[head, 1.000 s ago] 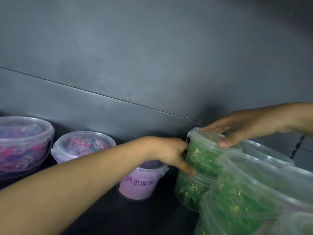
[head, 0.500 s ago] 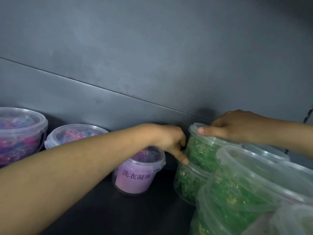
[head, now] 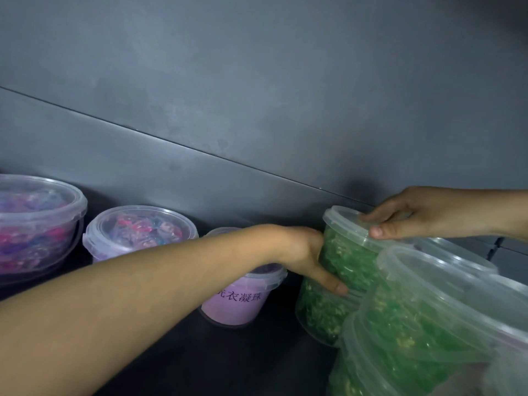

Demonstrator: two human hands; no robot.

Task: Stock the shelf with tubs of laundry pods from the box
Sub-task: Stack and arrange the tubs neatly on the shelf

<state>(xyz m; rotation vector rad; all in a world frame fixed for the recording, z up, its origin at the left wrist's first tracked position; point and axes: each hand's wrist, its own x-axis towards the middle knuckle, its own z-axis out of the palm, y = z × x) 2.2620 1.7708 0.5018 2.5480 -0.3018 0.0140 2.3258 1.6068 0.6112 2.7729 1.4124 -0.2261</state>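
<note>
A clear tub of green pods [head: 347, 252] sits stacked on a second green tub [head: 320, 312] at the back of the dark shelf [head: 257, 364]. My left hand [head: 307, 257] grips the upper tub's left side, thumb across its base. My right hand [head: 423, 214] rests on its lid, fingers curled over the rim. Nearer me on the right stands another stack of green tubs [head: 414, 318]. The box is out of sight.
A small tub with a purple label [head: 240, 302] stands just left of the green stack, partly behind my forearm. Two tubs of pink and purple pods [head: 137, 232] [head: 34, 221] sit further left. The grey back wall [head: 257, 110] is close behind.
The upper green tub stays on its stack between both hands. My right hand's fingers shifted on the lid, and my left thumb slid along the tub's base. The view dropped slightly.
</note>
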